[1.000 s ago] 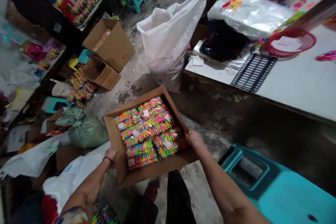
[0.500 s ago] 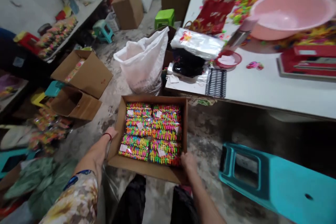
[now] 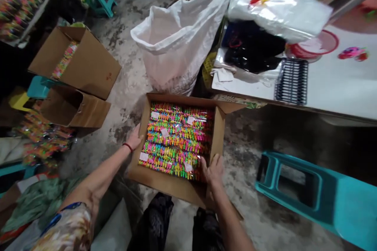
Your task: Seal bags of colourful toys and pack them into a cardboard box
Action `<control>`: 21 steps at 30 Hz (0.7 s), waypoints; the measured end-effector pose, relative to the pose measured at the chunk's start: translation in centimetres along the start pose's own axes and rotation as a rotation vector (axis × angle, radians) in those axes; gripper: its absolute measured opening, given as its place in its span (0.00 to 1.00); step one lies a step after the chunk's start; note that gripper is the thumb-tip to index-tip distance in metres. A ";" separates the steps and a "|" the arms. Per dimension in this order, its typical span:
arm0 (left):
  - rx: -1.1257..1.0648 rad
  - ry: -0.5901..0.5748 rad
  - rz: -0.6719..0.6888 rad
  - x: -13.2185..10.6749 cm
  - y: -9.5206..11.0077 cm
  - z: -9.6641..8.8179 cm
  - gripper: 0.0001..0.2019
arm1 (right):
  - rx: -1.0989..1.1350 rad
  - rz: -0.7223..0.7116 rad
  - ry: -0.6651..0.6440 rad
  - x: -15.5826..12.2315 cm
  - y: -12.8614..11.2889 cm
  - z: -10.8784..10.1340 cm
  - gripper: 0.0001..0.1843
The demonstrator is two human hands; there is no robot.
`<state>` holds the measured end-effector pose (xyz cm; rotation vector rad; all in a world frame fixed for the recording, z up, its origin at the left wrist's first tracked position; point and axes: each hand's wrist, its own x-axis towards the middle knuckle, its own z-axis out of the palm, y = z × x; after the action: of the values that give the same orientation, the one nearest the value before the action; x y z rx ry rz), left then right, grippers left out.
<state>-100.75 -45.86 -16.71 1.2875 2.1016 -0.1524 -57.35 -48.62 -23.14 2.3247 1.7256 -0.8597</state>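
Note:
An open cardboard box (image 3: 167, 184) is in front of my legs, packed with clear bags of small multicoloured plastic pieces (image 3: 176, 137). Several of the bags carry white paper labels (image 3: 165, 132). My left hand (image 3: 134, 138), with a dark red band at the wrist, grips the left wall from outside, its fingertips partly hidden. On the right wall, my right hand (image 3: 215, 170) is closed over the rim, thumb on the inner side beside the bags.
Beyond the box stands a white woven sack (image 3: 176, 47). To the right are a white table (image 3: 338, 86) holding plastic bags (image 3: 279, 8) and a black rack (image 3: 291, 81), and a turquoise stool (image 3: 300, 192). Other cardboard boxes (image 3: 94, 66) stand at left.
My view has come closer to the box. My right hand has shifted from the near right corner up along the right wall. Flaps now stick out on the box's right side.

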 end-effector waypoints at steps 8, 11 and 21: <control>-0.318 0.188 0.298 -0.6 4.4 6.6 0.41 | 0.156 0.003 -0.036 6.4 -4.5 -2.7 0.60; -0.320 0.236 0.269 -0.2 5.5 7.8 0.38 | 0.221 -0.005 -0.064 6.9 -4.1 -2.0 0.58; -0.134 0.194 -0.105 -2.6 2.2 2.3 0.40 | 0.197 0.066 -0.150 5.7 -5.0 -2.7 0.38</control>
<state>-97.09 -47.67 -16.50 1.1523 2.3020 0.0703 -59.84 -40.98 -22.66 2.3506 1.5587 -1.2080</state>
